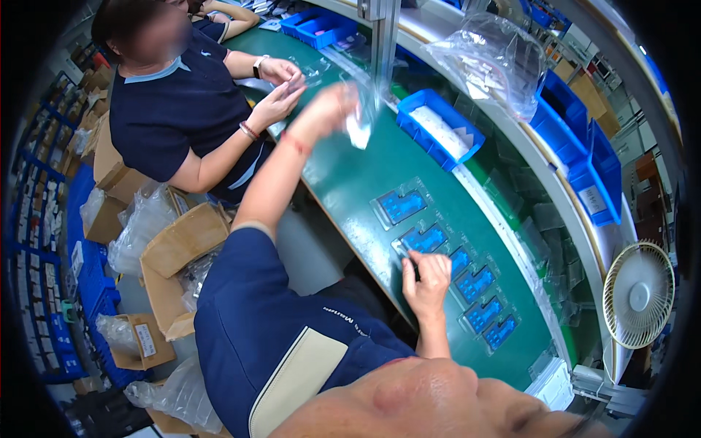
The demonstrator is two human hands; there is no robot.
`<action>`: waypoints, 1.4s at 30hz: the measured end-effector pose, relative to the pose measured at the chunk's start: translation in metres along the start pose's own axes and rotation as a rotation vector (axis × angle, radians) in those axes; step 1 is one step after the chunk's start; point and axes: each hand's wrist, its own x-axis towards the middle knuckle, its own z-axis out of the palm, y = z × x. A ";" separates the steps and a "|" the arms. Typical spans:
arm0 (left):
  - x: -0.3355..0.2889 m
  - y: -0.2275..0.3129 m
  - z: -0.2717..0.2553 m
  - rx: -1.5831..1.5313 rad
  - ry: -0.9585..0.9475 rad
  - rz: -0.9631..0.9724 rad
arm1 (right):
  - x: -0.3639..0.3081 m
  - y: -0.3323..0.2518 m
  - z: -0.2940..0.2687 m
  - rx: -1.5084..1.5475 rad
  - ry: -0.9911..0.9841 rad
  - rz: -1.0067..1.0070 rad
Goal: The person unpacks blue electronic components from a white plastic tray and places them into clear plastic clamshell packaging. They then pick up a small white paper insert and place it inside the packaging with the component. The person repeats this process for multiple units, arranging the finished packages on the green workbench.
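Observation:
My left hand (332, 113) is stretched out over the far left of the green worktable (339, 182), blurred by motion. A clear-and-white plastic piece (358, 133), also smeared, hangs from its fingers. My right hand (429, 281) rests lower down the table with the fingers curled and the thumb close to the index finger. Whatever lies between those fingertips is hidden. They are at the near edge of a clear piece with a blue shape (425, 238). Beyond it lies a similar blue piece (401, 206); several more, including another blue piece (476, 285), continue in a row toward the near right.
A co-worker (168, 109) sits at the left, both hands (281, 95) on a small piece. A blue bin (438, 128) with white contents stands along the far edge. A shelf carries a plastic bag (493, 62) and blue bins (577, 139). A fan (639, 296) is at right, cardboard boxes (179, 255) left.

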 end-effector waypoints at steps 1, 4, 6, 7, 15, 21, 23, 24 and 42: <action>0.014 0.023 -0.012 -0.035 0.196 -0.018 | 0.004 -0.003 -0.001 0.006 -0.008 -0.012; 0.036 0.059 -0.017 -0.019 0.310 -0.013 | -0.002 0.008 0.004 -0.015 0.054 0.012; 0.018 0.042 0.004 0.120 0.128 -0.049 | -0.010 0.015 0.007 -0.045 0.062 0.041; 0.005 0.022 0.012 0.060 0.014 -0.064 | -0.013 0.017 0.008 -0.057 0.053 0.062; -0.080 -0.055 0.054 -0.256 -0.126 -0.395 | -0.014 0.015 0.009 -0.032 0.035 0.055; -0.086 -0.062 0.046 -0.271 -0.074 -0.403 | -0.016 0.015 0.009 -0.021 0.043 0.045; -0.087 -0.059 0.046 -0.275 -0.054 -0.403 | -0.015 0.015 0.010 -0.022 0.046 0.042; -0.087 -0.060 0.046 -0.283 -0.060 -0.403 | -0.015 0.015 0.010 -0.022 0.044 0.042; -0.092 -0.068 0.047 -0.298 -0.047 -0.412 | -0.018 0.014 0.012 -0.011 -0.008 0.042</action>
